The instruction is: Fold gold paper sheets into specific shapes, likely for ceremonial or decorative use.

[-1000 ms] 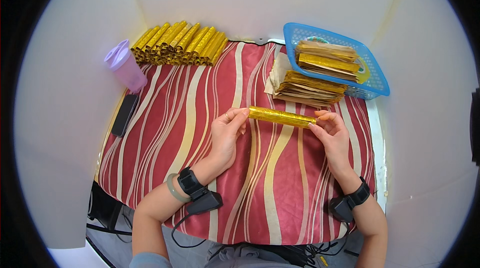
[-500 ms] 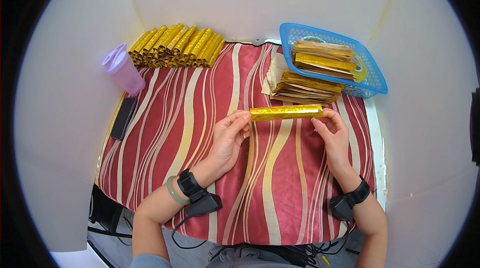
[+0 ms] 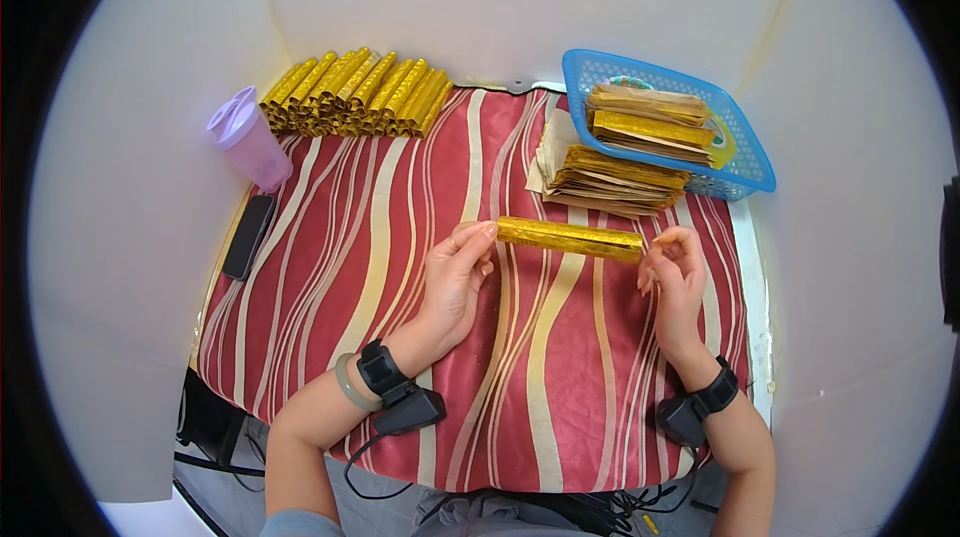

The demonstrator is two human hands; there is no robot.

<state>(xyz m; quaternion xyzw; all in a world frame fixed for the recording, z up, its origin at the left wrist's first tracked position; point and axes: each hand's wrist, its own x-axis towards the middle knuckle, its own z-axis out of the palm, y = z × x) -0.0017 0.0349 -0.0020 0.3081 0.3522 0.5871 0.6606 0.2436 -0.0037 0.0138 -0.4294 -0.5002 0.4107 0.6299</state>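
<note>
A shiny gold foil paper roll [image 3: 570, 238] lies across the space between my hands, tilted slightly down to the right, with a dark seam along its lower side. My left hand [image 3: 457, 277] pinches its left end between thumb and index finger. At the other end, my right hand [image 3: 681, 282] has its fingers curled against the tip of the roll; its exact contact is partly hidden. Beyond the roll, a stack of flat gold-and-brown paper sheets [image 3: 612, 183] rests on the cloth.
Many finished-looking gold rolls [image 3: 357, 95] are piled at the far left. Beside them stand a lilac cup [image 3: 250, 144] and a dark phone [image 3: 248, 237]. A blue plastic basket [image 3: 752, 162] with more sheets sits far right. Red striped cloth [image 3: 400, 237] covers the table; pale walls surround it.
The roll's right end has dipped and the roll has turned, showing its seam. My right hand has shifted its grip, fingers now curling downward. My left hand stays nearly still.
</note>
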